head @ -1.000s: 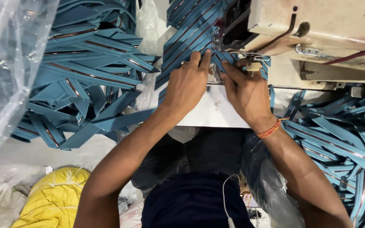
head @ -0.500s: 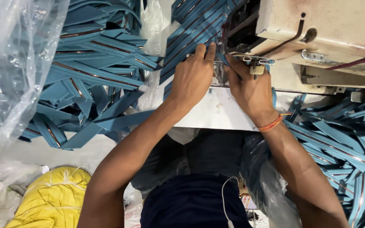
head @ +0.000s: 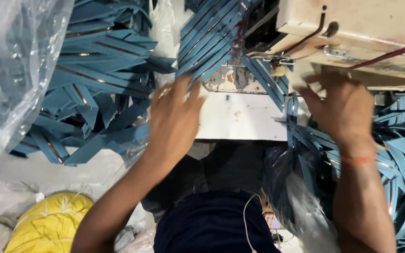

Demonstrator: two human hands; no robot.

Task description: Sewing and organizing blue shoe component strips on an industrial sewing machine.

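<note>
My left hand (head: 174, 117) hovers, blurred, over the left edge of the white sewing table (head: 240, 117), fingers spread and holding nothing. It is just below a band of blue fabric strips (head: 212, 42) that runs up under the needle area of the cream sewing machine (head: 362, 28). My right hand (head: 343, 107) is out to the right, fingers apart, above strips that hang off the table's right side (head: 301, 136). An orange thread band (head: 357, 160) circles that wrist. Neither hand grips a strip.
A big heap of blue strips (head: 94, 70) lies to the left, another heap (head: 399, 154) to the right. Clear plastic sheeting (head: 10, 70) hangs at the far left. A yellow bundle (head: 48, 225) sits low on the left. A thin white cable (head: 247, 220) runs down my dark shirt.
Both hands have left the strip at the needle and swung apart, the left one down and left, the right one out to the right. The strip stays under the machine.
</note>
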